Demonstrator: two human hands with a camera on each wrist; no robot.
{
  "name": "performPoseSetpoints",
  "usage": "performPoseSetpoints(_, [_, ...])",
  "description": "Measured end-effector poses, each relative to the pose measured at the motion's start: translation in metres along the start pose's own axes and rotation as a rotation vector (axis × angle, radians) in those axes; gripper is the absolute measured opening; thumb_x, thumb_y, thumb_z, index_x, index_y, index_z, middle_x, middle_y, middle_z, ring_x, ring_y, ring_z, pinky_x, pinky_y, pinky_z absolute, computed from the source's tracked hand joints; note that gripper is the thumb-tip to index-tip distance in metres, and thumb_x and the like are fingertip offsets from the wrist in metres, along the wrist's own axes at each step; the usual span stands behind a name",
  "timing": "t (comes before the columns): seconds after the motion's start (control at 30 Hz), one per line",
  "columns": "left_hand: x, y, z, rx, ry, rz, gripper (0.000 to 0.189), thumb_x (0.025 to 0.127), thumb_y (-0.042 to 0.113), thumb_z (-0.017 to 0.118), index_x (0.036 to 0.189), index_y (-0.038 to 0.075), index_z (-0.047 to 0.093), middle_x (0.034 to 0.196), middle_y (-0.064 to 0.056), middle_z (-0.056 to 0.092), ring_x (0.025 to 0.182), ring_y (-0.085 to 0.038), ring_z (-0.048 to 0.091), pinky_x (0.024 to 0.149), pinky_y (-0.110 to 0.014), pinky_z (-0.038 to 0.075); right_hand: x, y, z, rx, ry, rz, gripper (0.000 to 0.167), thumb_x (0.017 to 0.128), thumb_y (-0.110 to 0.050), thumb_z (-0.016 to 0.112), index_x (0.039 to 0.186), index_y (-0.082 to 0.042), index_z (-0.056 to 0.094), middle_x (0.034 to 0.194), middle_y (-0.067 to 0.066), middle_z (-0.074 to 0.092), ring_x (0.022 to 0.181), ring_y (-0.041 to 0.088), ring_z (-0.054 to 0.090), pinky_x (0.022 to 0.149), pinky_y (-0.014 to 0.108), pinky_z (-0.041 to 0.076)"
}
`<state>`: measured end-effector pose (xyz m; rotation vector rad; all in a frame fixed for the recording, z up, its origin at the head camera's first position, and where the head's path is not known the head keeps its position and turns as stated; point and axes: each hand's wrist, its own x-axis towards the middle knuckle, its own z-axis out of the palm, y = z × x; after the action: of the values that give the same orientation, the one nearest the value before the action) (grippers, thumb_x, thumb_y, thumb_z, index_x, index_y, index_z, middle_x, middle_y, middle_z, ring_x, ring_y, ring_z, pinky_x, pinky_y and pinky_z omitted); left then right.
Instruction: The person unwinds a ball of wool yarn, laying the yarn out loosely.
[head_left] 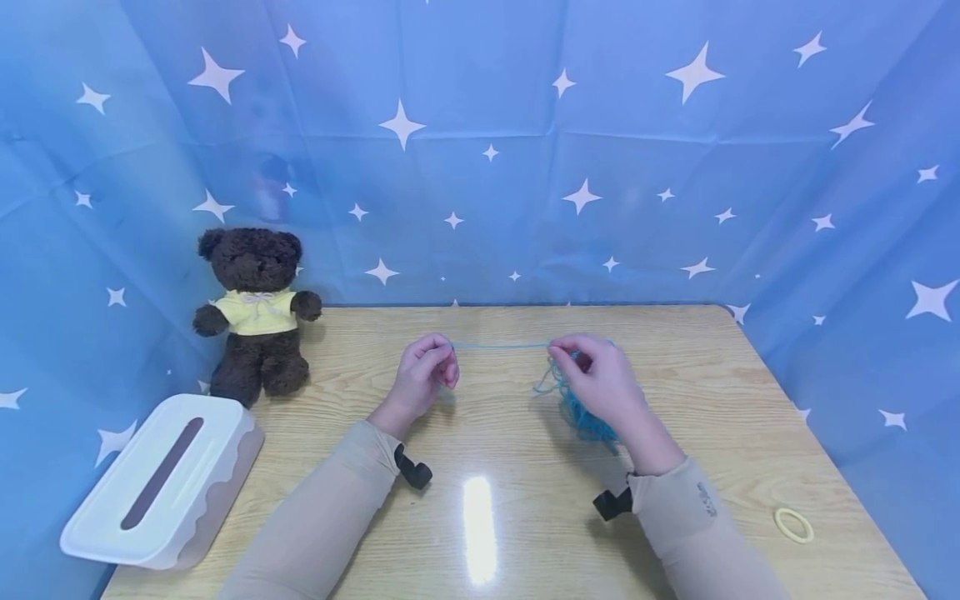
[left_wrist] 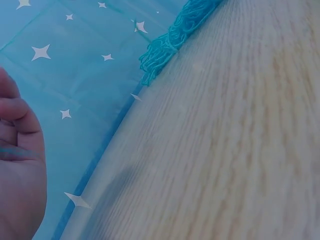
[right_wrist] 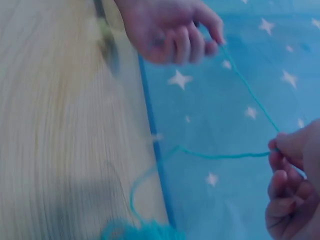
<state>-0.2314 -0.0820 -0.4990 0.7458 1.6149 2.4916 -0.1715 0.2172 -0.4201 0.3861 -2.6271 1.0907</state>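
Note:
A strand of turquoise yarn (head_left: 498,346) runs nearly level between two hands above the table. At its left end my left hand (head_left: 429,371) pinches it between thumb and forefinger, the other fingers curled. My right hand (head_left: 600,379) pinches the strand at the other end. From the right fingertips, in the right wrist view, a slacker length of yarn (right_wrist: 220,156) drops to the bundle. That tangled yarn bundle (head_left: 588,421) lies on the table under the right hand, which partly hides it; the left wrist view shows its looped edge (left_wrist: 162,55).
At the back left sits a dark brown teddy bear (head_left: 258,358) in a yellow top. Before it stands a white tissue box (head_left: 217,500) with a slot in its lid. A pale yellow ring (head_left: 793,526) lies at the right on the wooden table (head_left: 420,533). A starry blue curtain (head_left: 480,250) hangs behind.

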Motion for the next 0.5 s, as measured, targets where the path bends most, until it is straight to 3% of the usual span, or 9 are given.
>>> performPoseSetpoints(0.13, [0.000,-0.001,0.000,0.010,-0.005,0.008,0.030,0.109,0.009,0.046,0.084,0.015,0.060,0.065,0.008,0.063,0.057,-0.006,0.057,0.055,-0.020,0.050,-0.008,0.020,-0.021,-0.056,0.007,0.059,0.026,0.112,-0.028,0.067,0.123,-0.009,0.080,0.096,0.009,0.074,0.065,0.012,0.054,0.056,0.027,0.046])
performPoseSetpoints(0.33, [0.001,-0.002,0.000,0.004,-0.016,0.022,0.031,0.110,0.006,0.046,0.085,0.016,0.063,0.066,0.007,0.063,0.058,-0.006,0.057,0.056,-0.021,0.051,-0.023,0.048,-0.045,-0.154,-0.022,0.151,0.031,0.113,-0.033,0.064,0.128,-0.009,0.078,0.115,0.012,0.077,0.076,0.018,0.060,0.058,0.030,0.049])
performPoseSetpoints(0.5, [0.001,-0.002,0.000,0.020,-0.013,0.013,0.030,0.108,0.006,0.046,0.086,0.017,0.063,0.066,0.007,0.062,0.058,-0.007,0.057,0.056,-0.021,0.050,-0.033,0.070,-0.056,-0.228,-0.050,0.263,0.036,0.115,-0.037,0.060,0.130,-0.009,0.076,0.116,0.015,0.077,0.078,0.019,0.063,0.061,0.033,0.050])
